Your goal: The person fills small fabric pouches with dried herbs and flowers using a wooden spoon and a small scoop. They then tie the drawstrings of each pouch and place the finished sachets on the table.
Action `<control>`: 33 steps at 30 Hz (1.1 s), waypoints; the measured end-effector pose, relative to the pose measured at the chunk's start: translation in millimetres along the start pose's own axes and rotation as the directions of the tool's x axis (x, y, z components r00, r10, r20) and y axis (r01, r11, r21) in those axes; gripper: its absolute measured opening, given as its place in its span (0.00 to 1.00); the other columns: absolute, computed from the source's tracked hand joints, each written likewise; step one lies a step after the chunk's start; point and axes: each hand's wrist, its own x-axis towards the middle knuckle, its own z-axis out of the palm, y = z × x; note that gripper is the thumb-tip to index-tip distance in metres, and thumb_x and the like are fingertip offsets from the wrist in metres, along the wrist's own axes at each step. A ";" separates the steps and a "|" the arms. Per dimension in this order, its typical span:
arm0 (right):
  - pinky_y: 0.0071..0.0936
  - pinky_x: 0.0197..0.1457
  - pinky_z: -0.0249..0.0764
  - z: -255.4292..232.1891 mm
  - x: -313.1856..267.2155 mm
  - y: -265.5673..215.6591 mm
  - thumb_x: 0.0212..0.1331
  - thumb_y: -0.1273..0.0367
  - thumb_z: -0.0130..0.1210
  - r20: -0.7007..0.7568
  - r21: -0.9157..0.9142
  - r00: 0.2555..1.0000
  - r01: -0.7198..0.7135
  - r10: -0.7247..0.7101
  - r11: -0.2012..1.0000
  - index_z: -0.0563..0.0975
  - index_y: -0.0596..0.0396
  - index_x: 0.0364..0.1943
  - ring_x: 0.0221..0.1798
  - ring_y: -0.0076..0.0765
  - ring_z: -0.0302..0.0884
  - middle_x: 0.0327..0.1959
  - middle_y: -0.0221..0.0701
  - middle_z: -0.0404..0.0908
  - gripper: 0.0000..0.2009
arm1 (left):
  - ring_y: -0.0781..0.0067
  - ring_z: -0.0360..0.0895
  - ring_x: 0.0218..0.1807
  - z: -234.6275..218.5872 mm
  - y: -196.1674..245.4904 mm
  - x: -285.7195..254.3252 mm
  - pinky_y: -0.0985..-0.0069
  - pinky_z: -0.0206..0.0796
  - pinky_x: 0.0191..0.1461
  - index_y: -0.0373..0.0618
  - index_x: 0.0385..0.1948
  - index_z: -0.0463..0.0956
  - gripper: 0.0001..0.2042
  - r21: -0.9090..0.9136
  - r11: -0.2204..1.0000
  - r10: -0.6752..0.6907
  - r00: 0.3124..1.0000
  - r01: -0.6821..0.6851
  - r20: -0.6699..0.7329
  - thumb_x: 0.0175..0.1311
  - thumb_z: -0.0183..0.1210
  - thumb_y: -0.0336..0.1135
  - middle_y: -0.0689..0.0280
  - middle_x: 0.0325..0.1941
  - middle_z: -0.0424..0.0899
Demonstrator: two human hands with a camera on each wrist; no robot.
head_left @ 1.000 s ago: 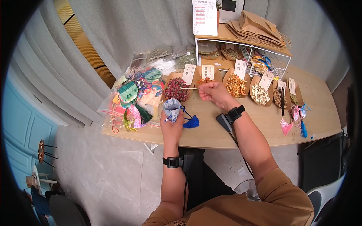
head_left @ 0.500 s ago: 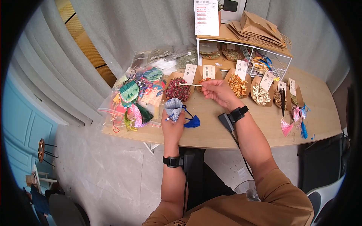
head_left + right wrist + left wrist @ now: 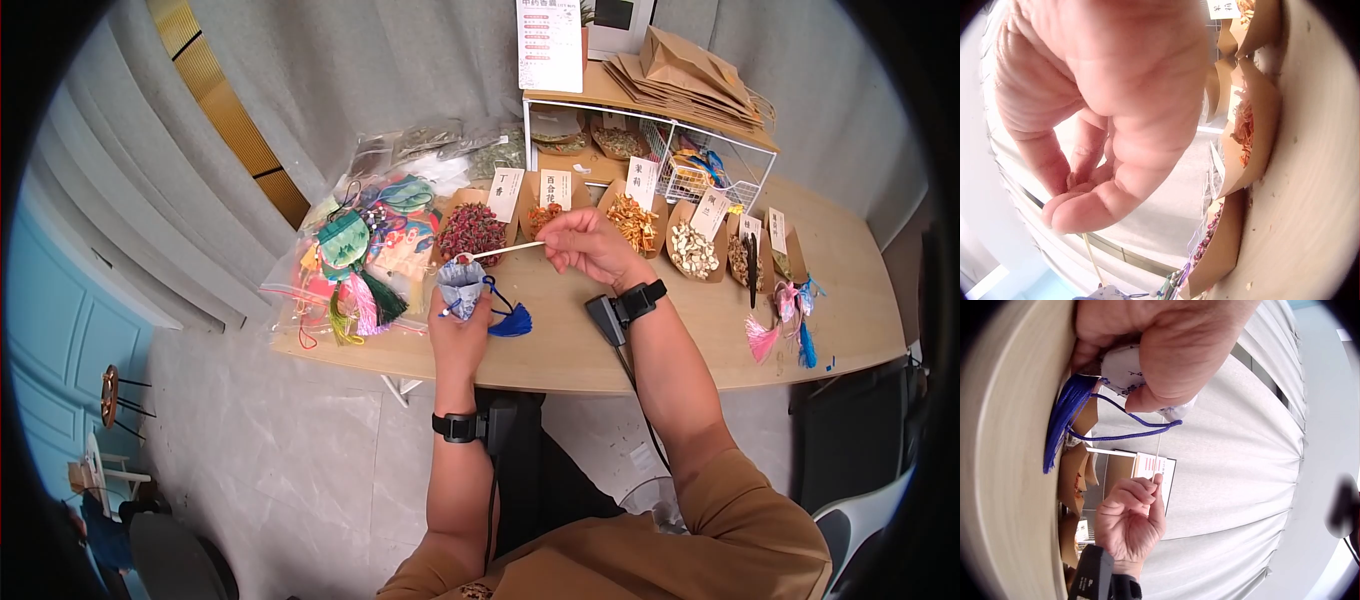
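Observation:
My left hand grips a blue-and-white cloth pouch, its mouth held open and facing up. A blue tassel on a blue cord hangs from the pouch, also plain in the left wrist view. Between thumb and fingers, my right hand pinches a thin, pale small spoon. The spoon's far end is right at the pouch's rim, pointing left. In the right wrist view the spoon's handle runs down from the fingertips toward the pouch. Just behind the pouch sits a paper tray of dried red rosebuds.
More labelled paper trays stand in a row to the right, holding orange petals, white slices and other dried herbs. Left lies a plastic bag of tasselled sachets. Behind is a small shelf with paper bags.
The spoon's far end has moved from over the rosebud tray toward me, to the pouch's mouth. My right hand has shifted slightly right and nearer. My left hand keeps its hold.

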 end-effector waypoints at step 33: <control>0.18 0.34 0.78 -2.9 17.1 24.2 0.62 0.74 0.57 -0.338 -0.294 0.940 -0.152 0.046 0.944 0.80 0.64 0.41 0.29 0.22 0.78 0.32 0.31 0.82 0.08 | 0.85 0.71 0.27 1.3 -2.6 0.1 0.84 0.65 0.27 0.40 0.46 0.70 0.13 -0.004 0.999 0.050 0.998 -0.050 -0.031 0.61 0.58 0.22 0.71 0.31 0.77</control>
